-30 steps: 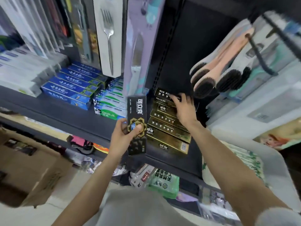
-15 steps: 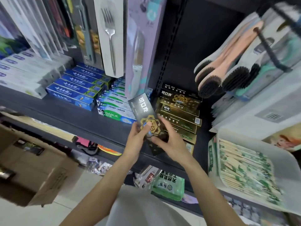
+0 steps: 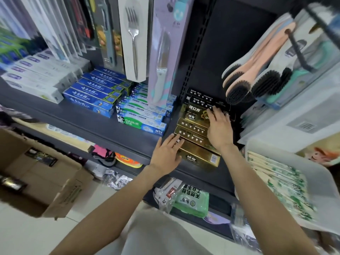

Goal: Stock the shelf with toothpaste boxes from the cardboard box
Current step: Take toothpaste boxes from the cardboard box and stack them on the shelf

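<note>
Both hands are working on the stack of black-and-gold toothpaste boxes [image 3: 197, 134] at the right end of the dark shelf [image 3: 103, 126]. The right hand [image 3: 219, 129] is lying palm-down over the upper boxes, its fingers spread and flat, their tips reaching onto the black box [image 3: 196, 112] sitting highest at the back. It is pressing rather than gripping; nothing is clamped inside it. The left hand [image 3: 166, 153] is resting open against the near left end of the lower gold boxes, fingers loosely apart and touching the cartons' ends, likewise holding nothing.

This looks like a squaring-up step: the palm on top is probably keeping the newly laid box from sliding while the other hand is nudging the row's ends into line, so the pile is sitting flush and leaving room for more.

To the left of the left hand, green-and-white Darlie boxes [image 3: 145, 124] and blue boxes [image 3: 93, 96] are lying in tidy stepped rows, which the gold stack is being made to match. Far to the left of and below that hand, the open cardboard box [image 3: 46, 183] is standing on the floor, with dark cartons partly showing inside, so more stock seems to be waiting.
</note>
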### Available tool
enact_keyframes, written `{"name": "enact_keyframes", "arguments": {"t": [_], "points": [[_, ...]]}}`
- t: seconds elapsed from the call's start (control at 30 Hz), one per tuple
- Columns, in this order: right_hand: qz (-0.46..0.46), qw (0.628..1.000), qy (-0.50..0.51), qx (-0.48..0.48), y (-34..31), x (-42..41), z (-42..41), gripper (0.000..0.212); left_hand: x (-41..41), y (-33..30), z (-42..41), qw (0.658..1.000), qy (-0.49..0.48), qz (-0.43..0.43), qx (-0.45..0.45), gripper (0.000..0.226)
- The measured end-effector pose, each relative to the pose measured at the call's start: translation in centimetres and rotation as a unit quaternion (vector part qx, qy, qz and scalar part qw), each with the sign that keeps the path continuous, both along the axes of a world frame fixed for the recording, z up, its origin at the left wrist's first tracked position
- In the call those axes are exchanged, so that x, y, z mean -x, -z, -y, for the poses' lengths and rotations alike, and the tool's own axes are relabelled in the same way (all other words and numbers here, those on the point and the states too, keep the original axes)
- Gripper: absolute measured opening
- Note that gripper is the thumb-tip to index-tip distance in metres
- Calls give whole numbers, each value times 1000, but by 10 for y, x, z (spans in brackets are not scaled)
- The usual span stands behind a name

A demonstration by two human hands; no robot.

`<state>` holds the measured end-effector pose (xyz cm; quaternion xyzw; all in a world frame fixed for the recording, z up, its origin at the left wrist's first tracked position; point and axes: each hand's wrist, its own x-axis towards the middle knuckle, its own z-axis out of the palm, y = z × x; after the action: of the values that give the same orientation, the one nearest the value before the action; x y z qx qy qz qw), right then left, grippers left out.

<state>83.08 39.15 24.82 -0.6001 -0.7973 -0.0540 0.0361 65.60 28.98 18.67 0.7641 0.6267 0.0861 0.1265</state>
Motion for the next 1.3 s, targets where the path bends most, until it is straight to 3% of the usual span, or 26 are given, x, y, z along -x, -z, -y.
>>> {"name": "enact_keyframes", "arguments": {"t": [0.13,0.23,0.37,0.57,0.67,0.8,0.93,1.1,1.2,1.3], "points": [[-75,992,-97,18,-2,35,72,41,16,-9,30,989,-66,102,-86,46],[-133,973,-172,71,4,72,121,30,51,-12,79,958,-169,193,-129,27],[-145,954,-203,167,18,124,167,23,115,-8,155,919,-335,208,3,23],[-19,899,-292,327,60,210,194,27,237,22,237,873,-420,148,200,30],[36,868,-339,361,77,273,205,30,299,43,270,836,-473,158,228,29],[24,844,-348,407,110,380,210,35,397,73,292,803,-522,182,222,24],[-29,845,-332,418,158,499,205,37,506,112,294,812,-523,172,195,26],[-79,858,-228,453,226,614,194,37,622,166,266,859,-451,139,199,31],[-77,864,-204,453,275,665,178,41,672,204,236,879,-418,121,193,35],[-58,873,-185,448,332,705,159,45,712,255,206,888,-369,107,251,41]]}}
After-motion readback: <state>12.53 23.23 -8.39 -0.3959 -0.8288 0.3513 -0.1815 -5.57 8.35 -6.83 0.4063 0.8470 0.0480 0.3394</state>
